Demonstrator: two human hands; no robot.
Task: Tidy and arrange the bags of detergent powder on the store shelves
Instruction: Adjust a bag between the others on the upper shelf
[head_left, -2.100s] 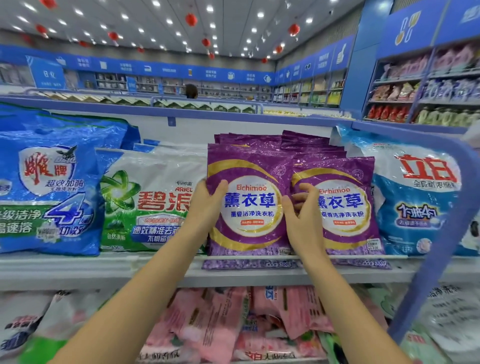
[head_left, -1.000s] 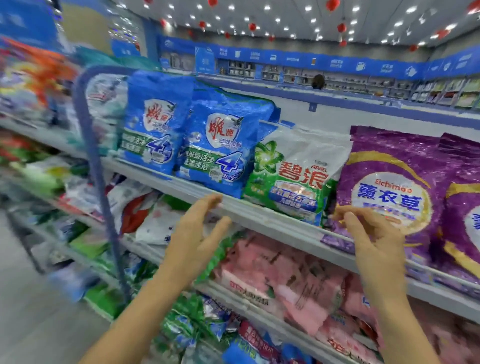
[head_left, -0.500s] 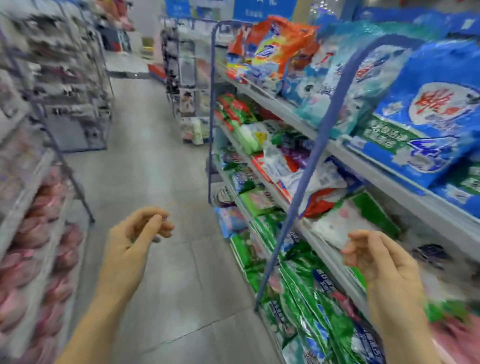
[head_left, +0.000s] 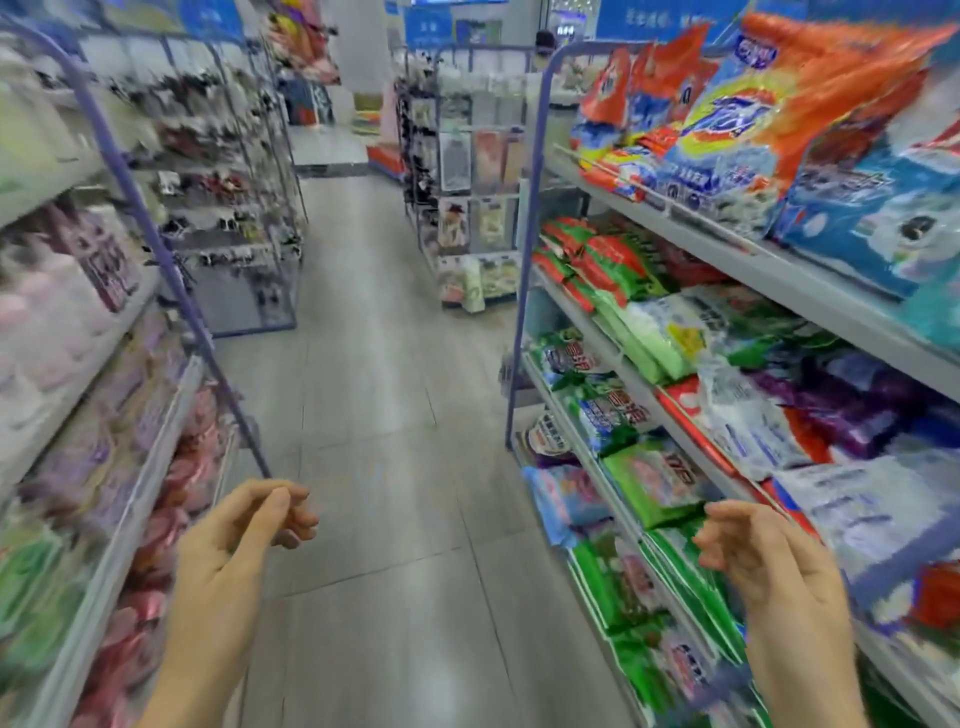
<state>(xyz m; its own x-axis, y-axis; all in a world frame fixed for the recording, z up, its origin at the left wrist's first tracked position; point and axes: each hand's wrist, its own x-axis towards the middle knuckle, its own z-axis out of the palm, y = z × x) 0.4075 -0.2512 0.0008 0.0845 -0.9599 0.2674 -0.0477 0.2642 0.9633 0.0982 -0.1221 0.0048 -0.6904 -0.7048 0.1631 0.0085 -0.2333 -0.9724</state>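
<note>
Both hands (head_left: 234, 540) (head_left: 769, 561) raised, empty, fingers (head_left: 719, 525) loosely curled.

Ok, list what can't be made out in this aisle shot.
- Head view: print on the orange bags on the top right shelf, smeared by motion blur.
- Goods on the left shelves, blurred too.
- Blue bags, cut by the right edge.
- Both forearms, cut by the bottom edge.
</note>
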